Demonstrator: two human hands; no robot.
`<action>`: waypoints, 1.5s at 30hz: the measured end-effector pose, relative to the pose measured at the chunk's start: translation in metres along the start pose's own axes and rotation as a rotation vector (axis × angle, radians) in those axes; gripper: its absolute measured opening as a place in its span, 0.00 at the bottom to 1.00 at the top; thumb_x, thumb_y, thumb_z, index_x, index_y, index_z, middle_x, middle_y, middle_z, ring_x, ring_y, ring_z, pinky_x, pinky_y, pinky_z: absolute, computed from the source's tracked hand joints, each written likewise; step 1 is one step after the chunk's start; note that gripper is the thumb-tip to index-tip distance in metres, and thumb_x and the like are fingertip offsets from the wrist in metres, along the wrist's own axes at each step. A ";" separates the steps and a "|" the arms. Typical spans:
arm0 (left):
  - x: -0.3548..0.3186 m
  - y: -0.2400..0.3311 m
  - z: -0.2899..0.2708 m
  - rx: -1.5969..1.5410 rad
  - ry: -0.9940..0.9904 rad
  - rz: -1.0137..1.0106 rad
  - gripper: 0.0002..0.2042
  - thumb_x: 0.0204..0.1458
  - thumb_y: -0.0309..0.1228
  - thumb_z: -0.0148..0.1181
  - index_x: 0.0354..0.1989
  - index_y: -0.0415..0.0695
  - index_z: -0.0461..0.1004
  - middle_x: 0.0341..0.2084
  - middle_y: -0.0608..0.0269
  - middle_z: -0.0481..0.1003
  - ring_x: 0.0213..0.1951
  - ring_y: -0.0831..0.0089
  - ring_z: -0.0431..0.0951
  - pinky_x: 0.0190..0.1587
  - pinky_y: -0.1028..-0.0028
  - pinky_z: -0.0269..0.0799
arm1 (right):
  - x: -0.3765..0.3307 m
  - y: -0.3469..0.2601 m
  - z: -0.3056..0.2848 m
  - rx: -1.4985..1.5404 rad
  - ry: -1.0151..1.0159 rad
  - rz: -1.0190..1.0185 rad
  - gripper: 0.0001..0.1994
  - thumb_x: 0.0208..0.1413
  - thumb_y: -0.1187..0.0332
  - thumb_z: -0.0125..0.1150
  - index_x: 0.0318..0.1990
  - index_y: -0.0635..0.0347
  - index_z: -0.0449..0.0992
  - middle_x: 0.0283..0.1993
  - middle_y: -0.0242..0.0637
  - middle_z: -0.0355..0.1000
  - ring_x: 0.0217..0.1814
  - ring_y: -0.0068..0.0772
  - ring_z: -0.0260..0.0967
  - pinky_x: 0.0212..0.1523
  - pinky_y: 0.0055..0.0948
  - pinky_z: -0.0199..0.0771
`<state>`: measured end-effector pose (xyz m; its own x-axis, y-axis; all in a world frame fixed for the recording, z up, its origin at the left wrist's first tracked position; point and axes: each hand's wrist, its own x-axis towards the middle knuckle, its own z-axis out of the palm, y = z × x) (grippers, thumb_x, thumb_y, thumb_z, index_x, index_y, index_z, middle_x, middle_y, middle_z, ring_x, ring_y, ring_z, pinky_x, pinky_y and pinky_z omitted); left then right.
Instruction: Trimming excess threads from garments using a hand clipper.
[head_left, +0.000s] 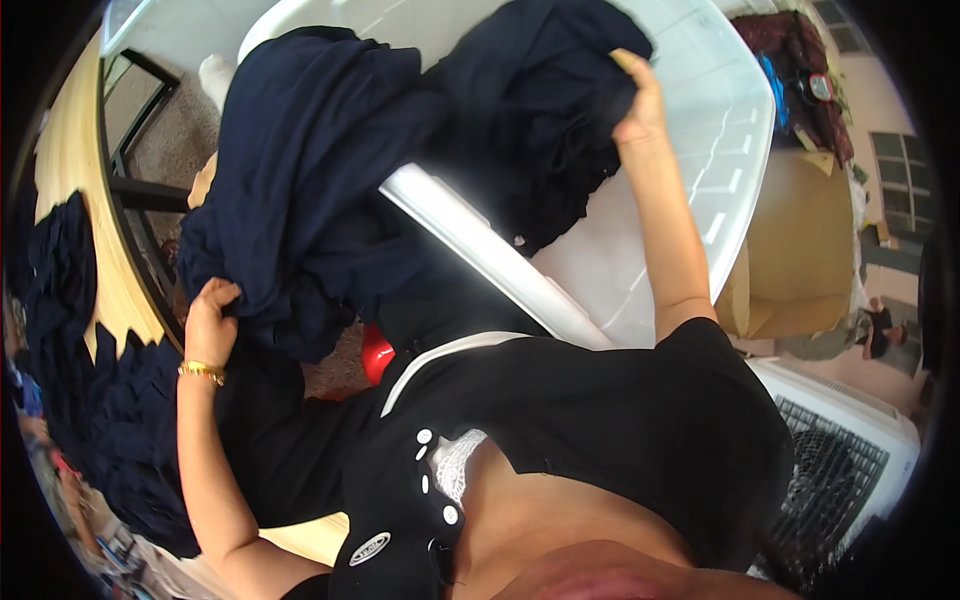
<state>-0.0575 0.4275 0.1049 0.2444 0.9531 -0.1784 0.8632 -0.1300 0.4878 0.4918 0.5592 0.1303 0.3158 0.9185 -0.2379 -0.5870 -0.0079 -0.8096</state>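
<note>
The white bench (700,150) lay under the dark navy cloth (330,170), which was bunched in a heap between both hands and spilled over the bench's near edge. Its long axis ran roughly from the left hand (210,320), clenched on a lower fold, up to the right hand (640,105), pinching the top edge. Pulling the two grips apart evenly would probably flatten it best.

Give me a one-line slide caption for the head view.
Both hands spread a dark navy garment over a white table: left hand grips its lower edge, right hand its far edge.
</note>
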 end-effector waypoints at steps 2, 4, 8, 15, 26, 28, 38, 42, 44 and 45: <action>-0.007 -0.003 0.006 -0.057 0.006 -0.014 0.20 0.32 0.08 0.46 0.36 0.34 0.74 0.34 0.52 0.73 0.43 0.54 0.75 0.46 0.72 0.69 | -0.017 -0.033 0.044 -0.016 -0.078 -0.127 0.10 0.47 0.69 0.61 0.38 0.62 0.77 0.42 0.38 0.76 0.46 0.37 0.73 0.53 0.35 0.72; -0.004 -0.001 0.003 -0.030 -0.007 0.069 0.20 0.32 0.09 0.48 0.38 0.35 0.74 0.35 0.52 0.72 0.43 0.53 0.74 0.47 0.70 0.69 | -0.041 -0.072 0.084 -0.114 -0.235 -0.353 0.16 0.49 0.65 0.63 0.43 0.63 0.77 0.46 0.40 0.76 0.47 0.38 0.73 0.53 0.37 0.73; -0.014 0.006 -0.015 0.020 -0.077 0.062 0.21 0.37 0.22 0.67 0.45 0.37 0.73 0.40 0.51 0.72 0.45 0.54 0.74 0.50 0.68 0.69 | -0.097 -0.125 0.161 0.012 -0.333 -0.489 0.23 0.50 0.63 0.57 0.52 0.66 0.72 0.58 0.48 0.67 0.61 0.46 0.63 0.64 0.47 0.61; -0.052 -0.004 -0.063 -0.385 0.006 -0.247 0.22 0.48 0.32 0.66 0.52 0.43 0.72 0.39 0.63 0.72 0.37 0.76 0.74 0.39 0.75 0.72 | -0.225 -0.035 0.182 -0.699 -0.553 -1.196 0.29 0.51 0.65 0.63 0.59 0.63 0.61 0.59 0.42 0.63 0.59 0.37 0.63 0.61 0.30 0.63; -0.068 -0.042 -0.034 -0.592 0.194 -0.246 0.21 0.56 0.34 0.56 0.57 0.41 0.67 0.37 0.64 0.75 0.37 0.78 0.72 0.38 0.78 0.69 | -0.185 0.154 0.168 -1.003 -1.039 0.412 0.14 0.45 0.70 0.68 0.38 0.61 0.72 0.17 0.22 0.61 0.12 0.12 0.52 0.13 0.16 0.46; -0.064 -0.029 -0.038 -0.568 0.276 -0.209 0.19 0.56 0.33 0.55 0.55 0.41 0.69 0.41 0.60 0.76 0.43 0.74 0.74 0.47 0.77 0.69 | -0.179 0.140 0.168 -1.088 -1.101 0.311 0.19 0.46 0.71 0.68 0.46 0.65 0.73 0.27 0.26 0.67 0.16 0.12 0.55 0.15 0.15 0.51; -0.007 0.020 -0.041 -0.623 0.447 -0.272 0.21 0.56 0.47 0.50 0.36 0.39 0.77 0.21 0.66 0.76 0.16 0.83 0.68 0.20 0.83 0.62 | -0.159 0.096 0.207 -1.200 -1.134 -0.158 0.16 0.49 0.70 0.64 0.46 0.65 0.76 0.32 0.27 0.71 0.22 0.11 0.61 0.20 0.13 0.60; 0.020 0.019 -0.036 -0.801 0.190 -0.636 0.35 0.47 0.65 0.48 0.30 0.38 0.77 0.17 0.68 0.75 0.13 0.84 0.69 0.15 0.86 0.56 | -0.138 0.153 0.217 -1.308 -1.257 -0.709 0.16 0.47 0.64 0.67 0.41 0.63 0.78 0.36 0.40 0.74 0.33 0.33 0.71 0.37 0.29 0.71; 0.025 0.016 -0.033 -0.888 0.172 -0.597 0.30 0.46 0.58 0.56 0.30 0.36 0.77 0.20 0.63 0.77 0.14 0.82 0.70 0.16 0.84 0.60 | -0.144 0.155 0.222 -1.381 -1.305 -0.697 0.13 0.46 0.64 0.67 0.36 0.63 0.78 0.36 0.42 0.73 0.32 0.37 0.72 0.36 0.31 0.71; 0.029 0.013 -0.033 -0.911 0.155 -0.604 0.26 0.47 0.52 0.61 0.30 0.34 0.77 0.23 0.59 0.78 0.14 0.80 0.71 0.18 0.82 0.65 | -0.146 0.154 0.225 -1.378 -1.341 -0.665 0.12 0.45 0.64 0.67 0.34 0.63 0.77 0.35 0.41 0.73 0.32 0.37 0.71 0.35 0.31 0.71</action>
<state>-0.0533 0.4628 0.1341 -0.2205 0.8241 -0.5218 0.1574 0.5580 0.8148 0.1877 0.5124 0.1610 -0.8176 0.5558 0.1505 0.4087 0.7443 -0.5282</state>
